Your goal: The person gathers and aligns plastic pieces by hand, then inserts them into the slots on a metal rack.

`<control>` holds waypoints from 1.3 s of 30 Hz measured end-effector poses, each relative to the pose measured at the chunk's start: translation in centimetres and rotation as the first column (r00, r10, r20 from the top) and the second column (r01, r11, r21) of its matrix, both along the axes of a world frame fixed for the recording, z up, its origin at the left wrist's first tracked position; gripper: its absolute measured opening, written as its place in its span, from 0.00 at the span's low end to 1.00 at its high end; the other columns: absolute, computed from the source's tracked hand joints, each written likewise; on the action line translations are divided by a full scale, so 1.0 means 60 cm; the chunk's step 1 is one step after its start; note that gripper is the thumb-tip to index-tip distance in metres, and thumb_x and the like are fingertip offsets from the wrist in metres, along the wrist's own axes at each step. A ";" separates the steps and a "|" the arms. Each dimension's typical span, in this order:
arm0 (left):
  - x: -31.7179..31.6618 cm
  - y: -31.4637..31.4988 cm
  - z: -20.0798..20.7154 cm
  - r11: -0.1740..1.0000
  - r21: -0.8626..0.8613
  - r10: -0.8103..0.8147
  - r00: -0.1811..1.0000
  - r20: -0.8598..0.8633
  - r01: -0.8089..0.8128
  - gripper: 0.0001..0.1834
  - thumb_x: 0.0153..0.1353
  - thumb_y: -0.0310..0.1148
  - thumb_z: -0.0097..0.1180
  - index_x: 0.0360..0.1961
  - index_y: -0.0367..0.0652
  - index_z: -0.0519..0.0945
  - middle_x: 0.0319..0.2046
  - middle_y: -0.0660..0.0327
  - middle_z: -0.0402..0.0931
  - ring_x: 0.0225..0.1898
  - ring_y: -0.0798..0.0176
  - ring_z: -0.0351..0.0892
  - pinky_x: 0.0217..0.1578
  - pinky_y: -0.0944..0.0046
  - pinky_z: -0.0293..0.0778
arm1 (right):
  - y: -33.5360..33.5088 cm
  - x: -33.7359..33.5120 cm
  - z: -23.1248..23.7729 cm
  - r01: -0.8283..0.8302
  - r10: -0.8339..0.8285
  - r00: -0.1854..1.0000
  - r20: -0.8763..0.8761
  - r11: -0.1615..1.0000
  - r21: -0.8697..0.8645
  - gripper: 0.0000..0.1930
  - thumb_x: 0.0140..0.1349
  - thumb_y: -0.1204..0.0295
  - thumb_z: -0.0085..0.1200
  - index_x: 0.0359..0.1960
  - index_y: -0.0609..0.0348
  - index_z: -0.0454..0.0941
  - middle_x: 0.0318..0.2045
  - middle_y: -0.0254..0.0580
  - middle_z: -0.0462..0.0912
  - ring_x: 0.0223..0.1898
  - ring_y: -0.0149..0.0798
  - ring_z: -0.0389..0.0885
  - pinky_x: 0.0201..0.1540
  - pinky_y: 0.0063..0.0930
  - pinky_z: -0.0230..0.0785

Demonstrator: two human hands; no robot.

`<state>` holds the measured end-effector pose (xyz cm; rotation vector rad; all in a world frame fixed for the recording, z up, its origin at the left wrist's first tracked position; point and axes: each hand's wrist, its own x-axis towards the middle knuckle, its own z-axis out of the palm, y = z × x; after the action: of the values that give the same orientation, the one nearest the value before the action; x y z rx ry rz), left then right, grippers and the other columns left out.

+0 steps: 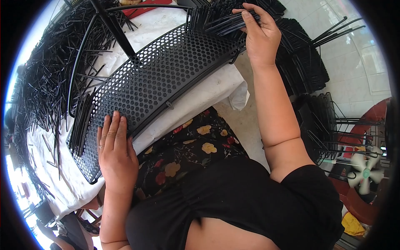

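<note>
A curved black perforated panel [154, 75] with a raised rim lies slantwise before me. My left hand [116, 154] rests flat on its near left end, fingers stretched out and holding nothing. Beside those fingers, a row of thin black strips [82, 129] lies along the panel's left end. At the panel's far right end, my right hand [260, 35] is closed, thumb against fingers, on a bunch of thin black strips [228, 26]. How far the bunch reaches into the dark bristly pile behind it, I cannot tell.
A large tangled heap of black strips [52, 71] covers the left of the white-covered table [166, 18]. From the panel rises a black rod frame [118, 35]. Dark stacked racks [304, 62] stand at the right, some with rods sticking out. A fan [366, 173] is farther right.
</note>
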<state>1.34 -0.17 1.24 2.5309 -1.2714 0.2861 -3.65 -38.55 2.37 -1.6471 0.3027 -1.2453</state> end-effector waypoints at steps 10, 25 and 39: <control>-0.001 -0.001 -0.001 1.000 -0.005 0.000 1.000 0.004 0.000 0.24 0.57 0.18 0.55 0.58 0.35 0.76 0.62 0.50 0.72 0.67 0.47 0.67 0.67 0.49 0.60 | 0.011 0.006 0.004 -0.074 0.063 0.993 -0.102 0.992 -0.099 0.08 0.66 0.80 0.55 0.46 0.67 0.80 0.39 0.41 0.85 0.41 0.30 0.82 0.48 0.23 0.74; 0.001 0.001 0.003 1.000 0.005 -0.009 1.000 0.002 0.009 0.24 0.57 0.19 0.56 0.58 0.35 0.76 0.62 0.51 0.72 0.66 0.47 0.67 0.67 0.50 0.61 | 0.031 0.055 0.063 0.106 -0.275 0.953 -0.127 0.695 -0.711 0.16 0.58 0.77 0.61 0.48 0.60 0.79 0.39 0.52 0.85 0.44 0.52 0.84 0.47 0.39 0.75; 0.003 0.001 0.003 1.000 -0.004 -0.025 1.000 0.002 0.025 0.23 0.58 0.22 0.54 0.57 0.36 0.76 0.61 0.52 0.72 0.65 0.46 0.68 0.66 0.46 0.62 | 0.009 0.040 0.059 -0.069 -0.344 0.843 -0.414 0.694 -0.717 0.13 0.67 0.68 0.52 0.47 0.61 0.82 0.46 0.53 0.84 0.60 0.54 0.76 0.66 0.50 0.61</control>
<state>1.50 -0.13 1.43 2.5101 -1.3014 0.2851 -1.26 -38.03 5.89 -2.7142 0.2985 -1.0524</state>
